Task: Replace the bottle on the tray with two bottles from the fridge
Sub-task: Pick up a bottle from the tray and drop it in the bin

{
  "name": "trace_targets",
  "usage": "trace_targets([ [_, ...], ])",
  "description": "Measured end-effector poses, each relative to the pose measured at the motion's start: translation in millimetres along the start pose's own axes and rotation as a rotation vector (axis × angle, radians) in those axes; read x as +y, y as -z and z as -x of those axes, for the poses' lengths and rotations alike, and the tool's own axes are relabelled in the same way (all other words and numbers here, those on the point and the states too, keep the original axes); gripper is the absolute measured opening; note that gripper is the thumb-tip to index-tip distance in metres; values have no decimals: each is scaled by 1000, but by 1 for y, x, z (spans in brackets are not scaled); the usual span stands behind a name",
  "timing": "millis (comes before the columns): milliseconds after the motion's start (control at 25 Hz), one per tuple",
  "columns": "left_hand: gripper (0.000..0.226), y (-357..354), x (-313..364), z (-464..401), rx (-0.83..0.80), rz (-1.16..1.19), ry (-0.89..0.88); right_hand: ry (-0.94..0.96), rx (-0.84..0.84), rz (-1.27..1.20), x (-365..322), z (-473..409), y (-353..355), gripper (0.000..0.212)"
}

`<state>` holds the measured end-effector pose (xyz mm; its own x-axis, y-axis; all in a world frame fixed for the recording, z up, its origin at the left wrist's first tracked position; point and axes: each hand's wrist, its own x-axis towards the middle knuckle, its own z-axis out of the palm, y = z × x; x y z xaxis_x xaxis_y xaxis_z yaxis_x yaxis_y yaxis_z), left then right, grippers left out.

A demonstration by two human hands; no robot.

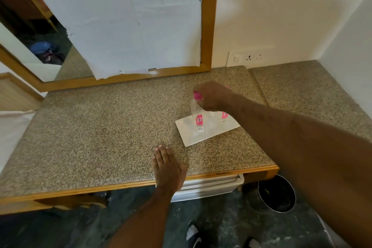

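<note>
**A:** Where do the bottles stand?

**B:** A clear bottle with a pink cap stands upright on the white tray, which lies on the speckled stone counter, right of centre. A second bottle with the same pink label stands just beside it on the tray, mostly hidden behind the forearm.

**A:** And the hands?

**B:** The right hand reaches over the tray, fingers curled around the neck of the nearer bottle just under its cap; the grip is closed on it. The left hand lies flat on the counter near the front edge, fingers together and straight, palm down, holding nothing.

**A:** What surrounds the counter?

**B:** A wood-framed mirror, largely covered with white paper, leans behind it. Below the counter's front edge shows the top of a white fridge, and to its right a dark round bin sits on the floor
</note>
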<state>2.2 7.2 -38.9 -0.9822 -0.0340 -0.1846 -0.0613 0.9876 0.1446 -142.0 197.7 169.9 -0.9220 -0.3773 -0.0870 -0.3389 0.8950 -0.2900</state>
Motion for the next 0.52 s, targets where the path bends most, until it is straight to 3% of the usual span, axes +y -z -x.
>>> trace_targets([
  [520,71,18,16,-17,-2,60,-52,11,156,4,9,7,-7,13],
])
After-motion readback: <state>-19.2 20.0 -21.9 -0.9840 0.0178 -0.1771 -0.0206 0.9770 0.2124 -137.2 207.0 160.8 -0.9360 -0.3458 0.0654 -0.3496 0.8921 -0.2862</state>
